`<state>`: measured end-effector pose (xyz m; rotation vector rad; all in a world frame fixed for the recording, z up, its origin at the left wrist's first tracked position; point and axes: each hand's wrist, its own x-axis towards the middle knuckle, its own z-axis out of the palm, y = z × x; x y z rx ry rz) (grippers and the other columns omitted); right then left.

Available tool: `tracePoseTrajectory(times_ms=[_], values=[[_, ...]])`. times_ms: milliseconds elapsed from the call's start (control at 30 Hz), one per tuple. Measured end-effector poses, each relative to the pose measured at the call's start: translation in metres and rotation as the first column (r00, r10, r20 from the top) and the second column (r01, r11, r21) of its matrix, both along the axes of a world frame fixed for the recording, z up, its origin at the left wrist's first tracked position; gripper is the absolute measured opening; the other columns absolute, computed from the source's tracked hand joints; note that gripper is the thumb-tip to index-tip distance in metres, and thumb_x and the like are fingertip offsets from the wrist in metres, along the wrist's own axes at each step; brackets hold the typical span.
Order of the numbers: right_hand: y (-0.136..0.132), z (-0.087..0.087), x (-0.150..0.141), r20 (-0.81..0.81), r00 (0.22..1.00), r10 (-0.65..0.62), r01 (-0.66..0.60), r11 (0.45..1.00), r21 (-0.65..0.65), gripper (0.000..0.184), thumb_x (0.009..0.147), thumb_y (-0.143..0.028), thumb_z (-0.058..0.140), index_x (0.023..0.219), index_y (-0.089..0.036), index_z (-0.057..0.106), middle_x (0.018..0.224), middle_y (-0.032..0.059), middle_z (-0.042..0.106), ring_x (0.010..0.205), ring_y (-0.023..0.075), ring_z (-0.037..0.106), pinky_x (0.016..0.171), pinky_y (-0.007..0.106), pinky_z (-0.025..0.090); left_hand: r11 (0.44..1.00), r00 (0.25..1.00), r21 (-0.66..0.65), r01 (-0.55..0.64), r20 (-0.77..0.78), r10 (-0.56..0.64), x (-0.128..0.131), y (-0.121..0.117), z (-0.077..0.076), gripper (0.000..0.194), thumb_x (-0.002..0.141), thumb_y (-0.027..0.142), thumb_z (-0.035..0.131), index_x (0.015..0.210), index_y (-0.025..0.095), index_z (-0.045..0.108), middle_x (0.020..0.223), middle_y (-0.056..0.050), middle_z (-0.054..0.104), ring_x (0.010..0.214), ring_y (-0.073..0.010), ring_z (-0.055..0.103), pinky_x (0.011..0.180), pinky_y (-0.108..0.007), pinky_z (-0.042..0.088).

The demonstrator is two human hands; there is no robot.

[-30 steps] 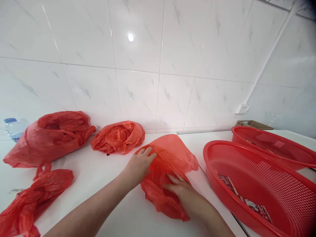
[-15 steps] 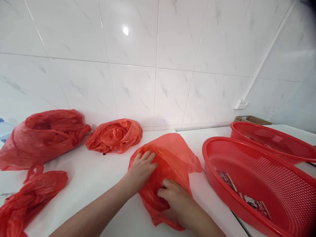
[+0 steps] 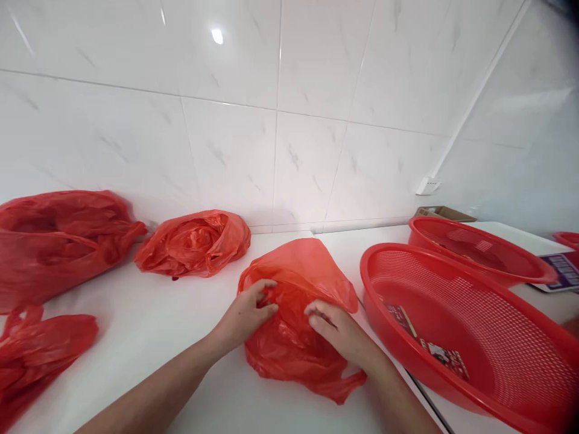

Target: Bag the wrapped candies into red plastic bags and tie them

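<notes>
A thin red plastic bag (image 3: 294, 355) lies crumpled on the white tabletop in front of me, its paler flap spread toward the wall. At the bag's left side is my left hand (image 3: 244, 316), thumb and fingers parted and holding nothing. My right hand (image 3: 339, 328) hovers over the right part of the bag, fingers loosely curled, with a gap to the thumb. Whether the fingertips touch the plastic I cannot tell. Nothing but bunched plastic shows inside the bag.
Right of the bag stands a red perforated basket (image 3: 474, 295) with printed pieces in it; a second red basket (image 3: 484, 259) and a cardboard box (image 3: 446, 213) are behind. To the left lie a bundled red bag (image 3: 194, 244), a large full bag (image 3: 58, 241) and a knotted bag (image 3: 49, 349).
Both hands have come off pressing into the bag, the right rising out of it. The bag's near edge has shifted and spread rightward. My view has turned slightly right.
</notes>
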<state>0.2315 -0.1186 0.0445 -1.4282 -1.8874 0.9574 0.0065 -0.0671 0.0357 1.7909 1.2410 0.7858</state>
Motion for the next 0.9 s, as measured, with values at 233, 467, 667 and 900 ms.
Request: tracePoseTrajectory(times_ms=[233, 467, 667, 900], values=[[0.009, -0.020, 0.001, 0.194, 0.976, -0.103, 0.086, 0.992, 0.096, 0.017, 0.072, -0.024, 0.064, 0.088, -0.024, 0.063, 0.094, -0.0010, 0.063, 0.081, 0.0145, 0.057, 0.071, 0.024, 0.041, 0.866, 0.830, -0.399, 0.301, 0.556, -0.033, -0.005, 0.002, -0.020, 0.049, 0.075, 0.038, 0.069, 0.117, 0.024, 0.049, 0.063, 0.007, 0.048, 0.045, -0.0045, 0.037, 0.042, -0.016, 0.025], [-0.012, 0.000, -0.011, 0.171, 0.943, -0.285, 0.197, 0.894, 0.403, 0.019, 0.085, -0.025, 0.050, 0.099, -0.026, 0.063, 0.096, 0.0018, 0.063, 0.086, 0.0158, 0.058, 0.076, 0.027, 0.044, 0.776, 0.735, -0.446, 0.447, 0.677, -0.035, -0.010, 0.010, -0.029, 0.052, 0.072, 0.031, 0.075, 0.118, 0.025, 0.050, 0.070, 0.006, 0.052, 0.055, -0.0053, 0.048, 0.053, -0.017, 0.039], [-0.005, 0.009, -0.020, 0.190, 0.872, -0.451, 0.273, 0.771, 0.576, 0.022, 0.089, -0.031, 0.045, 0.103, -0.023, 0.061, 0.105, 0.0059, 0.059, 0.095, 0.0181, 0.056, 0.079, 0.030, 0.045, 0.758, 0.723, -0.390, 0.523, 0.674, -0.153, -0.013, 0.009, -0.028, 0.045, 0.071, 0.028, 0.076, 0.111, 0.021, 0.059, 0.073, 0.004, 0.056, 0.050, -0.0031, 0.045, 0.047, -0.015, 0.035], [0.068, -0.003, -0.041, 0.561, 0.800, -0.212, 0.096, 0.969, 0.230, 0.048, 0.091, -0.053, 0.032, 0.104, -0.019, 0.065, 0.099, 0.0104, 0.064, 0.091, 0.0221, 0.060, 0.079, 0.034, 0.043, 0.555, 0.660, -0.397, 0.731, 0.619, -0.426, -0.017, 0.009, -0.029, 0.045, 0.070, 0.032, 0.074, 0.111, 0.018, 0.063, 0.080, -0.005, 0.069, 0.047, -0.0066, 0.052, 0.043, -0.017, 0.037]])
